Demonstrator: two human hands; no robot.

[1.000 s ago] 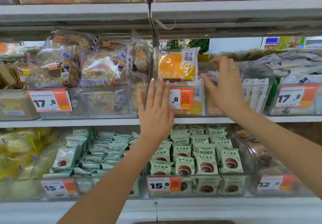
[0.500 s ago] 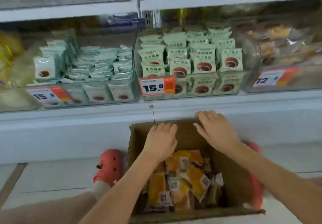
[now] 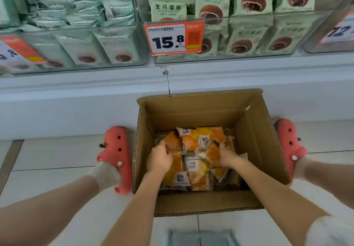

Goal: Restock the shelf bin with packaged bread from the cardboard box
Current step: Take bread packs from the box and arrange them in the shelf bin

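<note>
An open cardboard box [image 3: 254,130] stands on the floor against the shelf base, between my feet. Several orange and yellow packaged breads [image 3: 197,171] lie in a heap at its bottom. Both my hands are down inside the box. My left hand [image 3: 160,159] curls its fingers round an orange bread packet [image 3: 171,142] on the left of the heap. My right hand [image 3: 228,155] grips another orange packet [image 3: 213,152] on the right side. The bin with the matching orange bread is out of view above.
Clear shelf bins [image 3: 249,35] of green packets sit on the lowest shelf above the box, with a 15.8 price tag [image 3: 173,37]. My two pink clogs [image 3: 115,155] flank the box on the pale tiled floor. A grey object [image 3: 199,238] lies at the bottom edge.
My view dropped from the upper shelf to the floor. Both hands came down from the bread bin, passed over the box rim and reached in to take hold of packets.
</note>
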